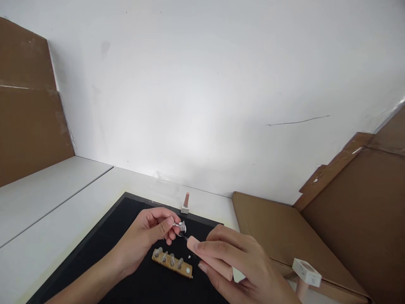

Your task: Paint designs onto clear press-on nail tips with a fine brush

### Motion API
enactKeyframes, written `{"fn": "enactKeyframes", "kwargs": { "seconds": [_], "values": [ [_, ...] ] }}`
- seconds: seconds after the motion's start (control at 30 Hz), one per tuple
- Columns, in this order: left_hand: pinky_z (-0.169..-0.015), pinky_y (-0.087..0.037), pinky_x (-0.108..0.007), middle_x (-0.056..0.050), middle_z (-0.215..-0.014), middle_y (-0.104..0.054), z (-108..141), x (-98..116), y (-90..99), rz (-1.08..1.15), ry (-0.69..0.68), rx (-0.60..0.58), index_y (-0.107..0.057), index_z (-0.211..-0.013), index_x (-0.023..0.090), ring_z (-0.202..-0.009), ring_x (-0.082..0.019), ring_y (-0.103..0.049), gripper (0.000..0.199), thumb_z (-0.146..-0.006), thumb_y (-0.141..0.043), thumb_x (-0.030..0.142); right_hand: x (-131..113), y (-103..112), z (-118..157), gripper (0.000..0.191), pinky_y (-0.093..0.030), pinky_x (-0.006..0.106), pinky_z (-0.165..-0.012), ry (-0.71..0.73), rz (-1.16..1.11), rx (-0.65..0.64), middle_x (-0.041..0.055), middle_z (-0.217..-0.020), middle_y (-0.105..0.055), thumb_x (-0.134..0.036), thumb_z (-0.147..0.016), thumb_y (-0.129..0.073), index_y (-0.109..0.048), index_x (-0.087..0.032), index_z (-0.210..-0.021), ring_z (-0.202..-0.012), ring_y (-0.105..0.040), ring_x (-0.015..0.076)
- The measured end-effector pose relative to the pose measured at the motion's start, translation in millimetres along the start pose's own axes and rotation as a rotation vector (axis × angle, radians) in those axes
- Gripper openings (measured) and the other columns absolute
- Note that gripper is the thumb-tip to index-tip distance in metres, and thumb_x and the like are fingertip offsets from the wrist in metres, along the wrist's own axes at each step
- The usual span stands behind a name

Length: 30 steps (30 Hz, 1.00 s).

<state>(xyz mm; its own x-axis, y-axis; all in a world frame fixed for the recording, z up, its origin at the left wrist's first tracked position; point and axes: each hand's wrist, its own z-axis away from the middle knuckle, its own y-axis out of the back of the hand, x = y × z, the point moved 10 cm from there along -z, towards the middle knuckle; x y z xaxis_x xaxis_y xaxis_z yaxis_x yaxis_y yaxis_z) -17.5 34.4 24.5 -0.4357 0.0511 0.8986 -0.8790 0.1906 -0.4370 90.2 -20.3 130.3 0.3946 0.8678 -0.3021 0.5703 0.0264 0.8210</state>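
Note:
Between the thumb and fingers of my left hand (158,226) is a small shiny, partly clear piece (182,226), too small to name exactly. My right hand (243,261) grips a thick pink-handled tool (210,257). The tool's thin dark tip points at the small piece and is at or very near it; whether they touch I cannot tell. Below my hands, a narrow tan strip (172,264) lies on the black mat (136,270), with several small translucent grey pieces standing along it and a white spot at its right end.
At the mat's far edge stands a small white block with a pink stick (186,202). Another white square block (306,272) with a pink stem is at lower right. A flat cardboard box (284,236) lies on the right, cardboard panels (28,97) flank both sides, and a white wall rises behind.

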Motion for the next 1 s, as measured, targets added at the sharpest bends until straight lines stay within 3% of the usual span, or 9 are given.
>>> {"fn": "enactKeyframes", "kwargs": {
  "seconds": [0.63, 1.0],
  "values": [
    [-0.054, -0.04, -0.019, -0.002, -0.064, -0.066, 0.7, -3.2, 0.2, 0.027, 0.04, 0.005, -0.072, -0.073, 0.013, -0.056, -0.009, -0.051, 0.024, -0.07, -0.078, 0.037, 1.5, 3.0, 3.1, 0.02, -0.041, 0.021, -0.051, 0.006, 0.017, 0.042, -0.0006, -0.067, -0.062, -0.011, -0.086, -0.051, -0.06, -0.021, -0.101, -0.058, -0.056, 0.0113],
    [-0.054, -0.039, -0.021, -0.002, -0.062, -0.063, 1.2, -5.1, -4.9, -0.041, 0.046, -0.066, -0.072, -0.073, 0.013, -0.055, -0.009, -0.051, 0.027, -0.072, -0.074, 0.04, 2.5, 3.0, 4.1, 0.022, -0.042, 0.02, -0.052, 0.014, 0.008, 0.034, 0.0004, -0.072, -0.063, -0.011, -0.089, -0.049, -0.058, -0.022, -0.106, -0.061, -0.056, 0.0113]
  ]
}}
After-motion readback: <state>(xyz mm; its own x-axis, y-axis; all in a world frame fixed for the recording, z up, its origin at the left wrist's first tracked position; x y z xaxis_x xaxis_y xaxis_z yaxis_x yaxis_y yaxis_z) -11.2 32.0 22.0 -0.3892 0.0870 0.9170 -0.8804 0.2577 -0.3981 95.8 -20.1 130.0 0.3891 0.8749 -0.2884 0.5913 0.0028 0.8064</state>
